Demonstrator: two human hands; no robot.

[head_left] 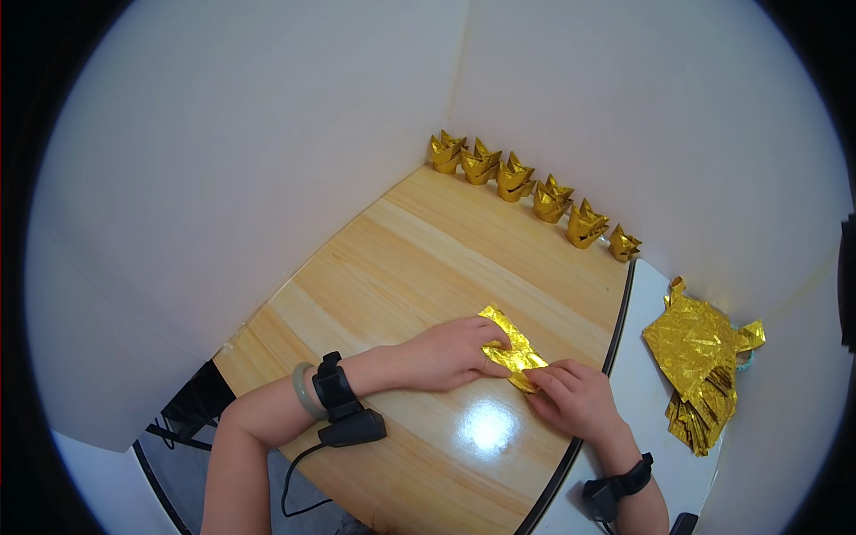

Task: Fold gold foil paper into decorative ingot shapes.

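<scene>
A partly folded piece of gold foil paper (508, 343) lies flat on the wooden table (419, 259). My left hand (450, 352) presses on its left side with the fingertips on the foil. My right hand (575, 397) pinches the lower right corner against the tabletop. Both wrists carry black straps with small devices, and the left wrist also has a pale green bangle.
Several finished gold folded paper pieces (526, 183) stand in a row along the back wall. A stack of gold foil sheets (700, 361) lies on a white surface (637, 383) to the right. White walls close in the corner. A black cable hangs at the lower left.
</scene>
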